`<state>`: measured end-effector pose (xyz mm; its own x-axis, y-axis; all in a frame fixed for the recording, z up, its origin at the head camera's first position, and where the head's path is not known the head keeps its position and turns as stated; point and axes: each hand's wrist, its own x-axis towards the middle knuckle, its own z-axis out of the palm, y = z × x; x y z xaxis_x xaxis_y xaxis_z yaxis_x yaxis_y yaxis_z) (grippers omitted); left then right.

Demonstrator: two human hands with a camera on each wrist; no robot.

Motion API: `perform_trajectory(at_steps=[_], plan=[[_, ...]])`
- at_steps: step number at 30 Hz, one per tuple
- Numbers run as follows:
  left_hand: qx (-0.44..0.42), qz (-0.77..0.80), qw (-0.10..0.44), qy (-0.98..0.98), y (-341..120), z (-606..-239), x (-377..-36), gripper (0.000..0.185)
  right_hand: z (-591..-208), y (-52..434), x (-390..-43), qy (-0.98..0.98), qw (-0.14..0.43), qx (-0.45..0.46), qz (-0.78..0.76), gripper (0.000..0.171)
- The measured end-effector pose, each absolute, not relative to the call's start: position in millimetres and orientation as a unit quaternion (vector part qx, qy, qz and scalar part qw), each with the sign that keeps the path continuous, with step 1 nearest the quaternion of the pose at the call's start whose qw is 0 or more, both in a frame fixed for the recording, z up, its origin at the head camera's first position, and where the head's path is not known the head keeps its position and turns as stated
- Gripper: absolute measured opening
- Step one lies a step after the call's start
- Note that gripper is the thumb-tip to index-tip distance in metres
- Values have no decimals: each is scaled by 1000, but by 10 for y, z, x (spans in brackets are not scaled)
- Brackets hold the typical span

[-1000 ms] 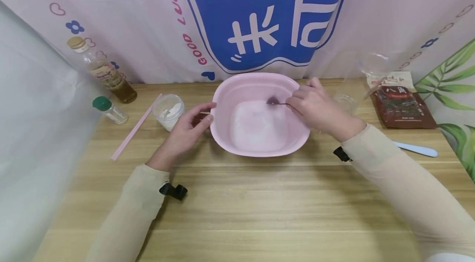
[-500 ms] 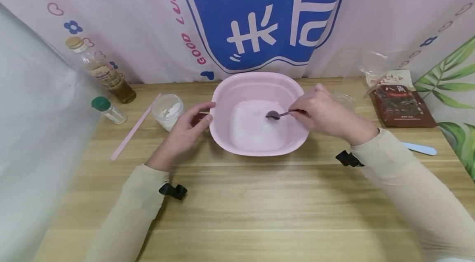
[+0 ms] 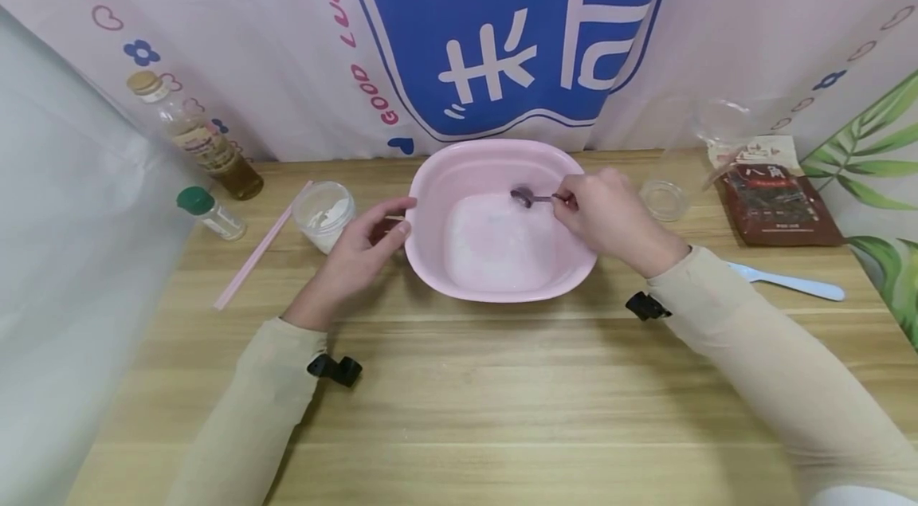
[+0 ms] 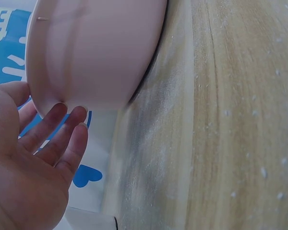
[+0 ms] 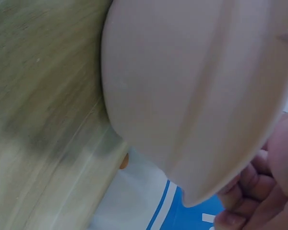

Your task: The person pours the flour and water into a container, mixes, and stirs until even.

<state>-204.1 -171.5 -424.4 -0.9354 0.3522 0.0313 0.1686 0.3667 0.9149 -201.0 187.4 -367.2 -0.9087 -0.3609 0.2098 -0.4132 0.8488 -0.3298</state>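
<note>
A pink plastic basin [image 3: 502, 292] stands on the wooden table, with a layer of white powder [image 3: 495, 247] across its bottom. My left hand [image 3: 362, 251] holds the basin's left rim. In the left wrist view, the thumb is at the rim and the other fingertips [image 4: 78, 112] lie against the outer wall. Over the right rim, my right hand [image 3: 610, 211] pinches the handle of a small dark metal spoon [image 3: 523, 197], its bowl inside the basin above the powder. The right wrist view shows the curled fingers [image 5: 252, 184] beyond the rim, with the spoon hidden there.
Left of the basin are a clear jar of white powder [image 3: 326, 223], pink chopsticks [image 3: 261, 247], a green-capped shaker [image 3: 211, 213] and an oil bottle [image 3: 208, 147]. To the right lie a clear round lid [image 3: 663, 201], a brown spice packet [image 3: 778, 203] and a pale blue-handled utensil [image 3: 796, 285].
The right hand moves the spoon about inside the basin, first toward the front, then back toward the rear wall. My left hand stays at the rim.
</note>
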Motion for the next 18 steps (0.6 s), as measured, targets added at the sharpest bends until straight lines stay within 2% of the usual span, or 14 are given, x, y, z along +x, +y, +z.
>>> perform_trajectory(at_steps=[11, 18], plan=[[158, 542, 89, 821, -1718, -4243, -2048, 45, -3510, 1919, -1875, -967, 19, 126, 222, 21], [156, 540, 92, 822, -1722, -4247, -2055, 45, -3592, 1877, -1954, -964, 21, 137, 229, 19]])
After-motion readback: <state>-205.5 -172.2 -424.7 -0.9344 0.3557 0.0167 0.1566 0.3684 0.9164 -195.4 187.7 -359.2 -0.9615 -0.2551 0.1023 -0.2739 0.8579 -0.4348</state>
